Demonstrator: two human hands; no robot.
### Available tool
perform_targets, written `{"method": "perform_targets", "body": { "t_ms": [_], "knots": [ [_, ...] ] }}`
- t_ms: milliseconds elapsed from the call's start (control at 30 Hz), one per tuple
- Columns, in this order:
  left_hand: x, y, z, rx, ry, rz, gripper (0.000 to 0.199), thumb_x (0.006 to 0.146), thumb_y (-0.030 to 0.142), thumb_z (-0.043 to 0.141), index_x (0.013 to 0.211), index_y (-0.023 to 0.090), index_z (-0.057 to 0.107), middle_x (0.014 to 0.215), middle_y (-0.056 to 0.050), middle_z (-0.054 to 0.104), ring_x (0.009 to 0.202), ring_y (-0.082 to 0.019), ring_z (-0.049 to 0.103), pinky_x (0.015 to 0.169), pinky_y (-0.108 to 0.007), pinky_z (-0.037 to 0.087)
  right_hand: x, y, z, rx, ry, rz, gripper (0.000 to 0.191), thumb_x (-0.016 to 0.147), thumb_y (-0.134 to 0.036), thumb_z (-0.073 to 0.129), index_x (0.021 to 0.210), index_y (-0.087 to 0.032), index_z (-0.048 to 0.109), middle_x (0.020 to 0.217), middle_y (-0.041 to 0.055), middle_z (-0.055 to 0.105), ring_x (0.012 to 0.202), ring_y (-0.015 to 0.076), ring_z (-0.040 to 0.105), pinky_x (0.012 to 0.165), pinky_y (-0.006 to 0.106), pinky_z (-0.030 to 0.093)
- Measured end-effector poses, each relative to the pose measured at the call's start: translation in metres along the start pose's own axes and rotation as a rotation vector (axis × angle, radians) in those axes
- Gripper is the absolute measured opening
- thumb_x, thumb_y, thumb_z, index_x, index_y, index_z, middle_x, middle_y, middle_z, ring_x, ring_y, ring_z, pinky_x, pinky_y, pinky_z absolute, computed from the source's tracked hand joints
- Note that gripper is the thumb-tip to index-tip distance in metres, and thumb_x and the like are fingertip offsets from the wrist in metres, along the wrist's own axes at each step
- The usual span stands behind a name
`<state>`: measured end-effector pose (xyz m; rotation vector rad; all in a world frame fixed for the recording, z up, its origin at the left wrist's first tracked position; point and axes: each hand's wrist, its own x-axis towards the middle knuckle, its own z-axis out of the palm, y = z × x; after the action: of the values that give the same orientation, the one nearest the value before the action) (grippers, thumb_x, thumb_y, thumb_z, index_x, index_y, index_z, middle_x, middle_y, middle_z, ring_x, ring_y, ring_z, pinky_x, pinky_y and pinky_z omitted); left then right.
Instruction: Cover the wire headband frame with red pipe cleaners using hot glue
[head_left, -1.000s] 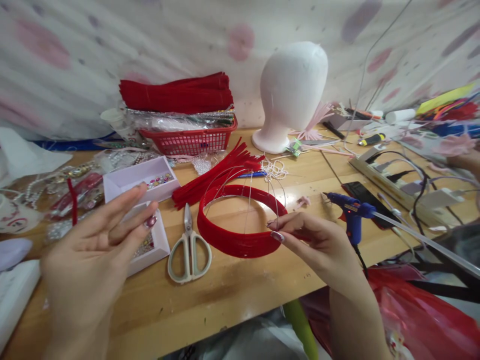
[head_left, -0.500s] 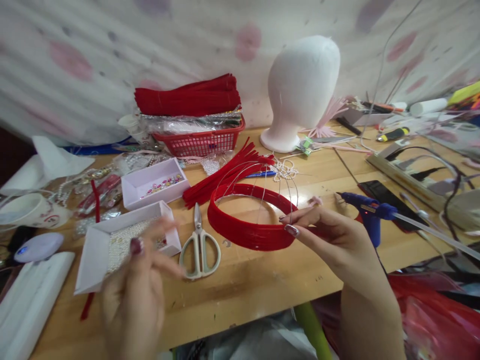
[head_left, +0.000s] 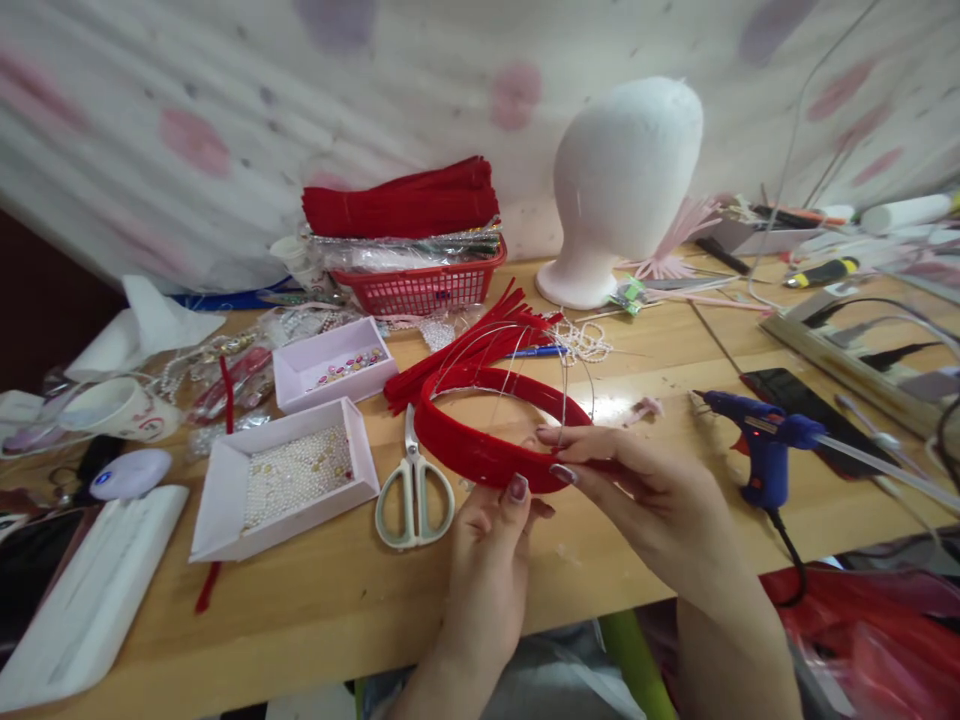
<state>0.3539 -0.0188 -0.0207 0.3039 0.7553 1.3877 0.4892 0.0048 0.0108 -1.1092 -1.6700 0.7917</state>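
Observation:
A wide red velvet band, bent into a ring with thin wires arching over it, is held above the wooden table. My left hand grips its lower front edge, thumb against the outer face and fingers beneath. On the right end of the band, my right hand pinches with thumb and fingers. White-handled scissors lie just left of the band. Behind it is a bundle of red velvet strips. A box of small pearls and a box of coloured gems stand to the left.
A white foam head stands at the back, right of a red basket with more red strips. On the right are a blue glue gun, a black phone and a power strip. A paper cup is far left.
My left hand has moved right from over the pearl box and taken hold of the band's front edge. My right hand still holds the band. The view has shifted slightly left.

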Motion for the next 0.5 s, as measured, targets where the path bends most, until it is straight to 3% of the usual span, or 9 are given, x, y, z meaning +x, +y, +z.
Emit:
{"method": "perform_targets", "body": {
  "t_ms": [133, 333, 500],
  "knots": [
    [0.0051, 0.0002, 0.0028, -0.079, 0.034, -0.032, 0.030, 0.063, 0.038, 0.093, 0.086, 0.023, 0.081, 0.096, -0.003, 0.079, 0.083, -0.014, 0.072, 0.072, -0.021, 0.056, -0.0046, 0.0017, -0.0011, -0.049, -0.099, -0.014, 0.008, 0.093, -0.019, 0.062, 0.092, -0.023, 0.069, 0.110, 0.0062, 0.078, 0.103, 0.0213, 0.075, 0.079, 0.030, 0.065],
    [0.0079, 0.0004, 0.0016, -0.037, 0.081, -0.047, 0.031, 0.062, 0.037, 0.094, 0.086, 0.024, 0.080, 0.091, -0.002, 0.081, 0.079, -0.018, 0.075, 0.071, -0.028, 0.062, -0.0073, -0.0005, -0.0033, -0.268, 0.020, -0.138, 0.011, 0.089, -0.012, 0.067, 0.088, -0.023, 0.068, 0.105, 0.0028, 0.077, 0.091, 0.0158, 0.075, 0.075, 0.023, 0.062],
    [0.0083, 0.0014, 0.0004, -0.014, 0.115, -0.019, 0.035, 0.064, 0.038, 0.092, 0.093, 0.024, 0.078, 0.090, -0.001, 0.080, 0.081, -0.018, 0.076, 0.078, -0.030, 0.063, -0.0060, 0.0039, -0.0081, -0.324, 0.036, -0.227, 0.018, 0.090, -0.009, 0.066, 0.093, -0.026, 0.071, 0.095, 0.0020, 0.074, 0.091, 0.0177, 0.072, 0.080, 0.029, 0.060]
  ]
}}
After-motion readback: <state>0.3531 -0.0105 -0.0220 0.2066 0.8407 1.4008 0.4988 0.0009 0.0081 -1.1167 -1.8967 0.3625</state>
